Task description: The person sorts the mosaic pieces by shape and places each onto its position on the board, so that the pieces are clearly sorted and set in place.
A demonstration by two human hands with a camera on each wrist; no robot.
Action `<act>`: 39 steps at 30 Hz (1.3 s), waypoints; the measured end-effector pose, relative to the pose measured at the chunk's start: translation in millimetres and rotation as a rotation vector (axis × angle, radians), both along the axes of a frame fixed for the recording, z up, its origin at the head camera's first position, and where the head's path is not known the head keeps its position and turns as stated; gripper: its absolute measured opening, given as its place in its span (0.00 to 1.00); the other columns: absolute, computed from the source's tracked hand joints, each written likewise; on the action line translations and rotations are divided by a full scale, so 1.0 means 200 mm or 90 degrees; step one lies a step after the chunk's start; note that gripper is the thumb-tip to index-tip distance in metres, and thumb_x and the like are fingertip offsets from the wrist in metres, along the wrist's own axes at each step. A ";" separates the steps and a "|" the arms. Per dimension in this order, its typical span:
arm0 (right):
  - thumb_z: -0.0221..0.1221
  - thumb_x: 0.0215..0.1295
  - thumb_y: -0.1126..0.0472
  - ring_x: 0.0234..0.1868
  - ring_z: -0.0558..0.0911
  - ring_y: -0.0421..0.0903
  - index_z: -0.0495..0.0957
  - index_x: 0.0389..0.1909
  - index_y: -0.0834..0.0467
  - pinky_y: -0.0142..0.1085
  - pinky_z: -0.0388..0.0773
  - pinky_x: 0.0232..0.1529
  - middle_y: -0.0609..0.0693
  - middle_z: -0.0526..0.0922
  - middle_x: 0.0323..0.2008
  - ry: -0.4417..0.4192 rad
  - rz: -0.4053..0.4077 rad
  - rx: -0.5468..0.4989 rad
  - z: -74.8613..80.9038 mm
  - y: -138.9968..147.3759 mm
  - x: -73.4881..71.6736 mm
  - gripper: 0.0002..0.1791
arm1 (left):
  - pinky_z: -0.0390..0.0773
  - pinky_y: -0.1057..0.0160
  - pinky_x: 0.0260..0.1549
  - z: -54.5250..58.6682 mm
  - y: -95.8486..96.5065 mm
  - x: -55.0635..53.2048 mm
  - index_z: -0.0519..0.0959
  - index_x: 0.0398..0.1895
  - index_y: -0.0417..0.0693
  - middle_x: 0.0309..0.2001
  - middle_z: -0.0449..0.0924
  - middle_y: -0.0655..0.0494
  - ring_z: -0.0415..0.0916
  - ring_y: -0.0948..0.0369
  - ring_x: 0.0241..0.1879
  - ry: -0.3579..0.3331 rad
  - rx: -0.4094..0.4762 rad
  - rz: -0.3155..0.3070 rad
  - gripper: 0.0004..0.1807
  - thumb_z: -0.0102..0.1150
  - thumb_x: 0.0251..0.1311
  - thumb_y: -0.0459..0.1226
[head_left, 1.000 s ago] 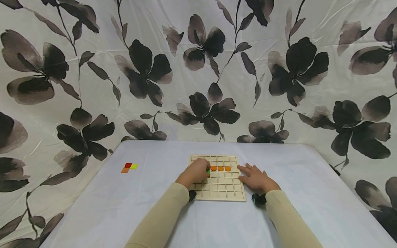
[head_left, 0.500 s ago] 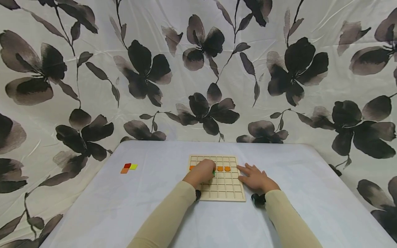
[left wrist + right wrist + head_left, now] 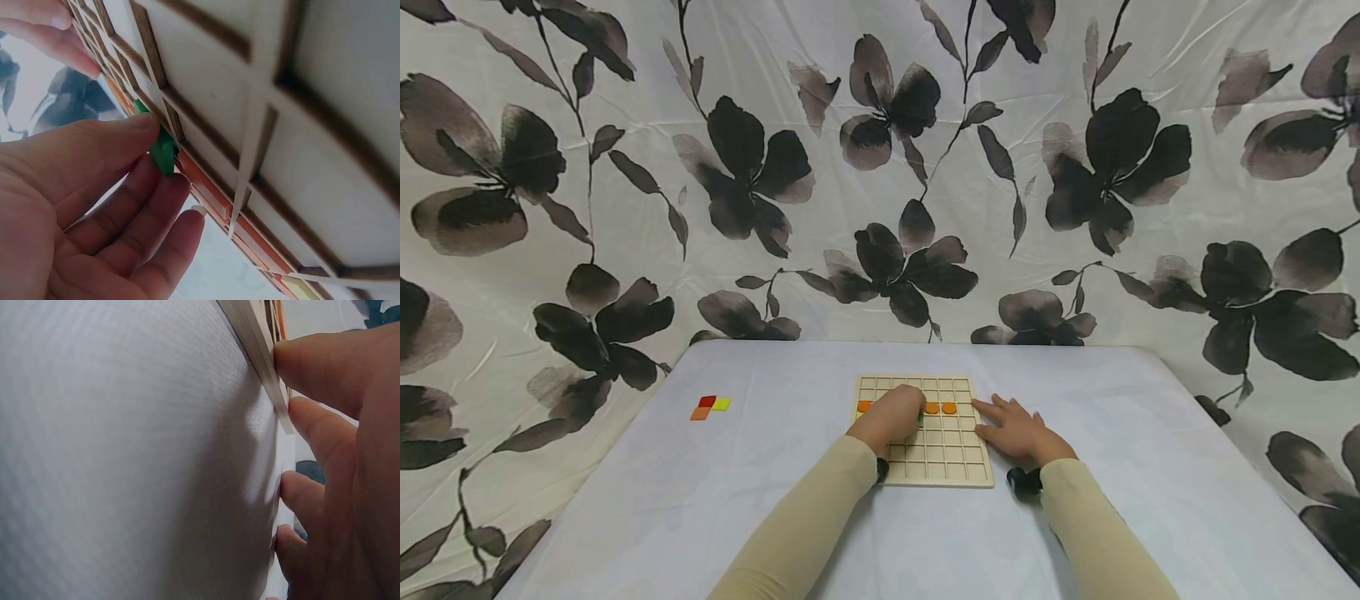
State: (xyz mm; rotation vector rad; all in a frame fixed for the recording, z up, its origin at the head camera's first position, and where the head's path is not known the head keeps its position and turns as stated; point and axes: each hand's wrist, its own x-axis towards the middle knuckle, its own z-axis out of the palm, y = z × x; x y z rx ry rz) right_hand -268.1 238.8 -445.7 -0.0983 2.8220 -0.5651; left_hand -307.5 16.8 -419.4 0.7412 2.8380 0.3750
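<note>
A wooden grid board [image 3: 947, 458] lies on the white table, with orange pieces [image 3: 950, 408] set along one row near its far side. Over that row, my left hand [image 3: 891, 417] pinches a green piece [image 3: 164, 150] between thumb and fingers, tilted against the grid in the left wrist view. Orange pieces [image 3: 203, 187] sit in the cells beside those fingers; part of the row is hidden under the hand. My right hand [image 3: 1015, 429] rests at the board's right edge, its fingers spread and its thumb and a fingertip touching the rim [image 3: 269, 381].
To the left on the table lie a red piece [image 3: 708, 401], an orange square [image 3: 700, 413] and a yellow piece [image 3: 721, 404], close together. A floral cloth [image 3: 880, 167] hangs behind the table's far edge.
My left hand has shifted right along the row with the green piece, uncovering an orange piece at the row's left end. My right hand stays in place.
</note>
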 end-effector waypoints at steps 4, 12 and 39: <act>0.46 0.72 0.44 0.75 0.47 0.68 0.59 0.73 0.45 0.71 0.40 0.66 0.62 0.53 0.75 0.002 -0.001 -0.002 0.00 0.00 0.00 0.30 | 0.77 0.62 0.52 -0.01 0.00 -0.01 0.84 0.46 0.45 0.47 0.83 0.56 0.75 0.63 0.43 -0.010 -0.005 0.004 0.12 0.56 0.61 0.27; 0.47 0.72 0.44 0.75 0.47 0.68 0.58 0.73 0.45 0.71 0.39 0.67 0.61 0.53 0.75 -0.002 -0.006 -0.007 0.00 0.00 0.01 0.31 | 0.76 0.61 0.54 -0.01 -0.01 -0.02 0.84 0.46 0.45 0.50 0.82 0.55 0.76 0.62 0.49 -0.020 -0.009 -0.004 0.12 0.59 0.60 0.28; 0.46 0.71 0.43 0.75 0.45 0.68 0.57 0.74 0.45 0.70 0.38 0.67 0.61 0.51 0.75 -0.012 -0.016 -0.009 -0.01 -0.01 0.01 0.32 | 0.75 0.55 0.56 0.02 -0.28 -0.03 0.81 0.52 0.43 0.52 0.81 0.51 0.75 0.56 0.53 -0.035 0.083 0.054 0.15 0.58 0.64 0.36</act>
